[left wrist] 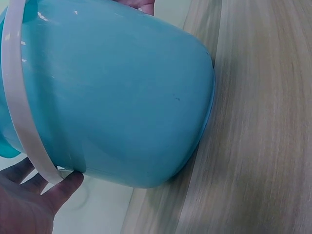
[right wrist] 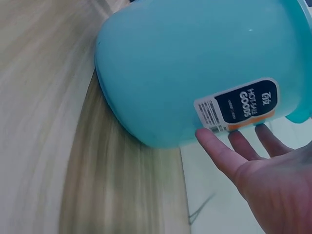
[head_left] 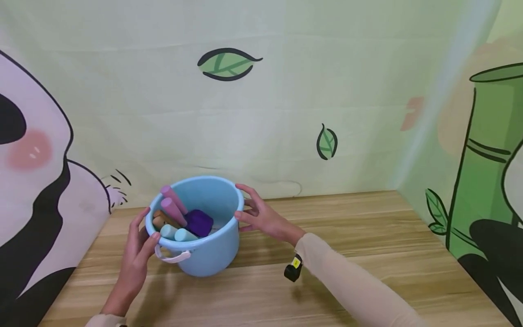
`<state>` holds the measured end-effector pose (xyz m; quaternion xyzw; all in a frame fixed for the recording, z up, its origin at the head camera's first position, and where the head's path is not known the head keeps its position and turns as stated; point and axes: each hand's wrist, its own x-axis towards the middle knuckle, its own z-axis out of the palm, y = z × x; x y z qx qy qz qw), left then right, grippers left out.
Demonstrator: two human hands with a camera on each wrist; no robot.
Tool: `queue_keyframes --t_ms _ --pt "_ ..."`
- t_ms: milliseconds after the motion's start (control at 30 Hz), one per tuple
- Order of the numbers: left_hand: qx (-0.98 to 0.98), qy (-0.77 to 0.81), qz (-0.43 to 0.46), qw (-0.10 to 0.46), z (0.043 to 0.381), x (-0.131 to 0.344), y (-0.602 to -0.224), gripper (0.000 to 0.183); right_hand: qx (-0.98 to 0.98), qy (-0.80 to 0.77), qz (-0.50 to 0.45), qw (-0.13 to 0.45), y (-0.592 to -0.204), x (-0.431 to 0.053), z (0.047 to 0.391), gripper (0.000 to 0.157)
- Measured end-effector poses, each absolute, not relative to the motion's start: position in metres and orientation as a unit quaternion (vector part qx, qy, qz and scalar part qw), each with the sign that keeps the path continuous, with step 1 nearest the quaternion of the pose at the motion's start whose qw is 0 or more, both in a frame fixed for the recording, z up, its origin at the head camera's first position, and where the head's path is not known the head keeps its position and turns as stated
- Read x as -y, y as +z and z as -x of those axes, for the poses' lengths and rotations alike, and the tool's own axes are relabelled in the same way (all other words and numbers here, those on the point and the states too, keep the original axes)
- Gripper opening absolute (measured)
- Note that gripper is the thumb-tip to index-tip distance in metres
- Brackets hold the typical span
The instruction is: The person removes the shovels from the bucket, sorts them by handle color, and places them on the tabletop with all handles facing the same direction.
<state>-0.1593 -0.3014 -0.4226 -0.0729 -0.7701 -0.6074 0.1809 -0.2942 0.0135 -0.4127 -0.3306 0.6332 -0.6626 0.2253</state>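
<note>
A light blue bucket (head_left: pixel 212 256) stands between my two hands, its base at or just above the wooden tabletop; I cannot tell which. My left hand (head_left: pixel 133 259) holds its left side, with the thumb on the rim beside the white handle (head_left: pixel 175 258). On the far right side, the right hand (head_left: pixel 263 218) holds the rim with spread fingers. Inside the bucket lie two pink cylinders (head_left: pixel 173 212), two light blue cylinders (head_left: pixel 185 235), a dark purple block (head_left: pixel 199 222) and an orange-brown piece (head_left: pixel 160 220). A label (right wrist: pixel 239 105) shows on the bucket in the right wrist view.
The wooden table (head_left: pixel 327 254) runs back to a pale green printed cloth (head_left: pixel 286 91). Cloth also rises at both sides, with a panda drawing (head_left: pixel 37 154) on the left and green bamboo (head_left: pixel 486 159) on the right. A black strap end (head_left: pixel 292 271) hangs from the right wrist.
</note>
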Motion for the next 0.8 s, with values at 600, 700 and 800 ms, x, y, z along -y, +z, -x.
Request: queue_keyframes --t_ms 600,700,800 --pt "0.776 -0.595 0.065 0.197 0.163 0.301 -0.427 0.059 -0.771 -0.457 0.358 0.260 -0.354 -0.032 0.316 0.075" --pt "0.780 -0.591 0.062 0.197 0.164 0.301 -0.427 0.059 -0.783 -0.430 0.361 0.267 -0.347 -0.032 0.318 0.076" --pt "0.784 -0.586 0.059 0.196 0.163 0.301 -0.427 0.059 -0.793 -0.403 0.367 0.273 -0.338 -0.032 0.321 0.078"
